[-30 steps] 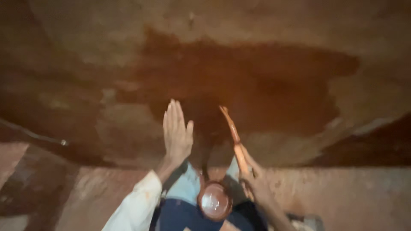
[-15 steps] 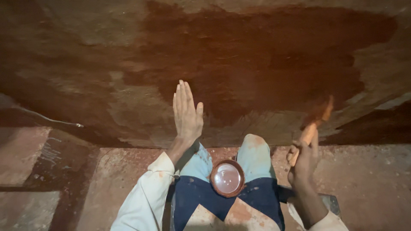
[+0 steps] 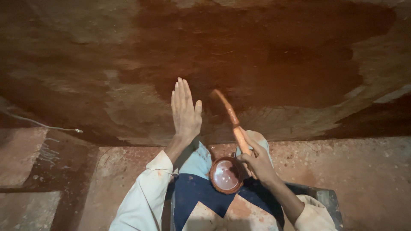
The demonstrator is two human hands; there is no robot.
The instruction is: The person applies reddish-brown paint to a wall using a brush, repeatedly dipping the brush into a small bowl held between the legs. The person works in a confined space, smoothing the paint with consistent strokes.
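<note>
Left hand rests flat, fingers spread narrow, on the wet wall; right hand grips a light, stiff, paint-slick brush by its near handle, above the small bowl between the knees.

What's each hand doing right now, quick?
Left hand: open, flat against the wall, holding nothing.
Right hand: closed around a brush, its tip at the wall.

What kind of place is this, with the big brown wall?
Probably a plain room being painted: a rough wall with a wet reddish-brown patch, a dusty bare floor, a brush and a small paint bowl.
</note>
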